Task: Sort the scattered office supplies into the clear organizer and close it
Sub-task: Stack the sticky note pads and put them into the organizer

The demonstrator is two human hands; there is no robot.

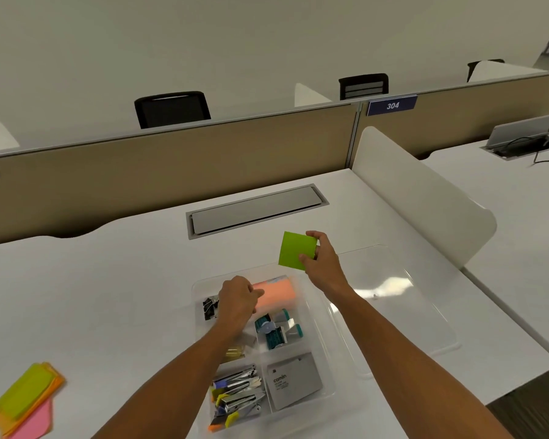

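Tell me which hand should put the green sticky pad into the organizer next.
Right. The right hand already grips the green sticky pad just past the clear organizer; the left hand is down inside it, at the orange pad.

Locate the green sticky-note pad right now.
Head view: the green sticky-note pad is held in the right hand, above the organizer's far right corner.
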